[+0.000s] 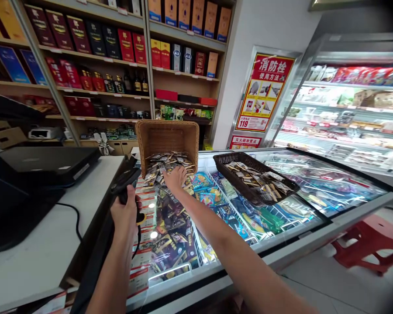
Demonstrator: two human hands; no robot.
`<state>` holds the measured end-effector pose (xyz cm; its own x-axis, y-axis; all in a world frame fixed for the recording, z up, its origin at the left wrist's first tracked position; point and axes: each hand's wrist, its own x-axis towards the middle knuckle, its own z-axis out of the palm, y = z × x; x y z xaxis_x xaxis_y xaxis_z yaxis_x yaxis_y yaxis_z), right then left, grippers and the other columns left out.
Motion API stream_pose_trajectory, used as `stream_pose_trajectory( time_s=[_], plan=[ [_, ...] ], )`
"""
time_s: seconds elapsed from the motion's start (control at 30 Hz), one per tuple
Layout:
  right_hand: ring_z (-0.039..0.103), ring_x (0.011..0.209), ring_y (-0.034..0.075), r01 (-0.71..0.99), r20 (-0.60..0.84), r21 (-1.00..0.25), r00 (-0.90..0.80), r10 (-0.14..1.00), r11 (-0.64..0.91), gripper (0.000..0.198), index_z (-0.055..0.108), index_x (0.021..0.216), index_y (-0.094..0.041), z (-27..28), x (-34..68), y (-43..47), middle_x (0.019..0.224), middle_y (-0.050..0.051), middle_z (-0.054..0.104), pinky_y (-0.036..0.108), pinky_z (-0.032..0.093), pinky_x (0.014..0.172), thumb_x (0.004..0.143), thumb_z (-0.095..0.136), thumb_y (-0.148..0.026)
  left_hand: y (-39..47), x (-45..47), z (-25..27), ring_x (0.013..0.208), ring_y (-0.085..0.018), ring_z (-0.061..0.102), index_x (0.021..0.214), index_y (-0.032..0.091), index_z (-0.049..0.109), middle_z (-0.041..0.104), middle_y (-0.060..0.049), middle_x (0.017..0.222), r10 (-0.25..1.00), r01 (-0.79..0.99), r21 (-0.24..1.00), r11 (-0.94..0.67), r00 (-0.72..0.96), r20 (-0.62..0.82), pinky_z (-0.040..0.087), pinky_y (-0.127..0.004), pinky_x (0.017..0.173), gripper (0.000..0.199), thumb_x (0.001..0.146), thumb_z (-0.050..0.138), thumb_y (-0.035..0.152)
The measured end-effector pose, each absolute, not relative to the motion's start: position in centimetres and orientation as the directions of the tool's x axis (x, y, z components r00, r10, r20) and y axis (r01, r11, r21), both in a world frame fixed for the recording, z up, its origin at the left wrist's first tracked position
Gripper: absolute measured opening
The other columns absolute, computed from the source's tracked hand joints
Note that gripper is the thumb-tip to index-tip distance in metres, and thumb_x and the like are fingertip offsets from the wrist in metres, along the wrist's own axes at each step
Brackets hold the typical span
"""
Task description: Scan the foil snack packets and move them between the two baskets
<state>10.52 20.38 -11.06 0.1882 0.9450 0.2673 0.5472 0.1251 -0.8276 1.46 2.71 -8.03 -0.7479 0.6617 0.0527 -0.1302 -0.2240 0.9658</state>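
My left hand (126,209) is closed round the grip of a black handheld barcode scanner (127,179) with a yellow trigger. At the mouth of a tan wicker basket (168,124), tipped on its side, my right hand (175,178) rests on a heap of small clear-wrapped packets (153,168). Its thumb and fingers are apart, and the fingertips are partly hidden among the packets. Both the basket and the heap sit on the glass top of a chest freezer (173,244). Further right on the glass, a dark brown woven tray (222,162) holds more such packets.
Along the left runs a white counter (85,196) with a black screen device (49,163) and a cable. Shelves of boxed bottles (94,39) stand behind. A lit chilled display (347,104) is at the right, and a red plastic stool (373,240) stands on the floor.
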Motion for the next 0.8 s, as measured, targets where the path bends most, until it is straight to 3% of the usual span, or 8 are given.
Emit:
stream_pose_trajectory(
  time_s=[0.1,0.23,0.37,0.43,0.6,0.8],
  plan=[
    [0.049,0.149,0.047,0.520,0.184,-0.854,0.282,0.941,0.011,0.058,0.071,0.126,-0.011,-10.4,9.0,21.5,0.150,0.031,0.059,0.054,0.042,0.117,0.082,0.088,-0.043,2.7,1.7,-8.2,0.048,-0.010,0.051,0.082,0.020,0.062,0.060,0.005,0.062,0.674,-0.111,0.971,-0.213,-0.736,0.064,0.042,-0.025,0.047,0.070,0.058,0.089,0.080],
    [0.056,0.144,0.043,0.453,0.130,-0.891,0.322,0.938,-0.032,0.044,0.073,0.112,-0.017,-10.6,9.4,22.0,0.142,0.024,0.067,0.051,0.043,0.116,0.073,0.091,-0.029,2.5,2.1,-8.0,0.048,-0.009,0.051,0.084,0.019,0.063,0.059,0.006,0.062,0.703,-0.115,0.966,-0.230,-0.706,0.083,0.043,-0.024,0.047,0.069,0.060,0.090,0.078],
    [0.072,0.116,0.036,0.279,0.041,-0.959,0.340,0.940,-0.059,0.036,0.070,0.103,-0.022,-10.8,12.1,21.1,0.104,0.011,0.077,0.045,0.052,0.102,0.072,0.087,-0.024,2.7,2.5,-8.0,0.047,-0.009,0.051,0.080,0.021,0.061,0.060,0.006,0.060,0.713,-0.104,0.968,-0.229,-0.695,0.094,0.042,-0.023,0.044,0.066,0.059,0.091,0.076],
    [0.073,0.102,0.030,0.149,0.040,-0.989,0.355,0.934,-0.014,0.037,0.066,0.105,-0.023,-10.7,14.4,20.4,0.099,0.007,0.076,0.039,0.054,0.090,0.072,0.084,-0.023,2.9,2.7,-8.2,0.046,-0.010,0.051,0.077,0.022,0.058,0.059,0.007,0.058,0.719,-0.097,0.971,-0.219,-0.689,0.093,0.041,-0.022,0.043,0.067,0.057,0.091,0.077],
    [0.065,0.071,0.016,-0.231,0.014,-0.969,0.303,0.953,0.088,0.041,0.059,0.106,-0.024,-10.6,21.9,18.5,0.086,-0.003,0.069,0.027,0.050,0.063,0.073,0.083,-0.029,2.9,3.6,-8.3,0.046,-0.009,0.049,0.076,0.022,0.059,0.063,0.004,0.061,0.798,-0.071,0.985,-0.160,-0.596,0.086,0.038,-0.022,0.040,0.069,0.056,0.091,0.079],
    [0.048,0.052,0.009,-0.423,0.047,-0.887,0.316,0.948,0.185,0.041,0.060,0.095,-0.023,-11.5,28.8,16.4,0.066,-0.009,0.056,0.024,0.034,0.048,0.072,0.088,-0.041,1.8,5.7,-7.8,0.046,-0.010,0.050,0.074,0.020,0.062,0.061,0.003,0.059,0.933,0.013,0.996,-0.089,-0.349,0.088,0.038,-0.021,0.041,0.069,0.056,0.094,0.078]
  ],
)
